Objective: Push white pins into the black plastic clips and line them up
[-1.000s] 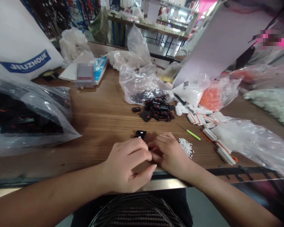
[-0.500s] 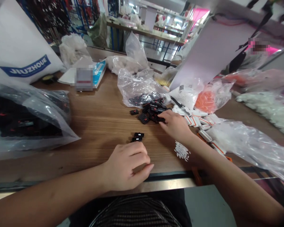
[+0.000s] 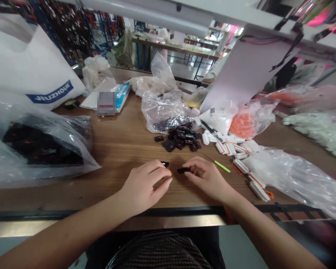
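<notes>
In my right hand, a small black plastic piece is pinched between thumb and fingers, held low over the table. My left hand rests to its left, fingers loosely curled, with a gap between thumb and forefinger and nothing seen in it. Just beyond the left fingertips lies a black piece with white dots, partly covered by the hand. A heap of similar black pieces with red marks sits farther back, by the mouth of a clear bag.
White pieces with orange edges and a thin tool with a yellow-green handle lie to the right. A bag of black parts stands left. Bags of orange parts and white parts sit behind; a brown table holds everything.
My right hand has come back from the black heap toward my left hand, bringing a black piece. The yellow-green tool now shows; the small white bits are now hidden. The view has shifted.
</notes>
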`<action>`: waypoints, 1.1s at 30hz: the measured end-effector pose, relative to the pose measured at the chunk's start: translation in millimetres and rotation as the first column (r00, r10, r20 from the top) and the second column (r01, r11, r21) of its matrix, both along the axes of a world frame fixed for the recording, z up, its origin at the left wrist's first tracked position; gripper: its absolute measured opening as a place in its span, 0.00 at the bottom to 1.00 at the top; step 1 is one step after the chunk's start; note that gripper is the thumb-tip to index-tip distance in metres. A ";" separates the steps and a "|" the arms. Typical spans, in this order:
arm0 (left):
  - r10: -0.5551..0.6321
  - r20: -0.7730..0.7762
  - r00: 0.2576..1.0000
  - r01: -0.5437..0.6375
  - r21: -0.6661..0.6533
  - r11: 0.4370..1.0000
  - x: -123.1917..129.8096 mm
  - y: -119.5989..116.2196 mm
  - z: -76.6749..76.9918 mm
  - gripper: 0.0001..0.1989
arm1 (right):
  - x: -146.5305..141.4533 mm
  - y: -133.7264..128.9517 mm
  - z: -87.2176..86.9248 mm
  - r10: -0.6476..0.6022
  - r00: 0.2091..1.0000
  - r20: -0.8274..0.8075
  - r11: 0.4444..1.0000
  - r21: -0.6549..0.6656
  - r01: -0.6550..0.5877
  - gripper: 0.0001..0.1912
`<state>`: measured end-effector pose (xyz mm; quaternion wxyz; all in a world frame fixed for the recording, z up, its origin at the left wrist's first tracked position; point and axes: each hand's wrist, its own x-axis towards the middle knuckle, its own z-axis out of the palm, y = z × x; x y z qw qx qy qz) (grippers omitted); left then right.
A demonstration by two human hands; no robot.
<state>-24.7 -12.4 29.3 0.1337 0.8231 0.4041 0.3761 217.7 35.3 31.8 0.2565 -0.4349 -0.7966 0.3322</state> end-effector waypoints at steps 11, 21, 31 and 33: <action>0.164 -0.127 0.978 -0.190 -0.238 0.953 51.9 -42.5 -23.0 0.16 | -9.0 -49.4 -14.2 0.058 0.954 0.294 0.966 0.226 -0.129 0.05; 0.099 0.025 0.995 -0.089 -0.262 0.961 59.7 -38.3 -37.6 0.09 | 106.8 -8.2 -2.5 -0.295 0.875 0.385 0.951 0.210 0.228 0.09; 0.079 0.023 0.997 -0.070 -0.263 0.962 57.4 -36.7 -37.2 0.09 | 111.0 -13.9 -10.0 -0.404 0.748 0.526 0.913 0.180 0.367 0.12; 0.076 0.013 0.997 -0.070 -0.264 0.962 57.6 -37.2 -36.9 0.10 | 118.9 -14.2 -10.4 -0.397 0.759 0.517 0.911 0.117 0.396 0.14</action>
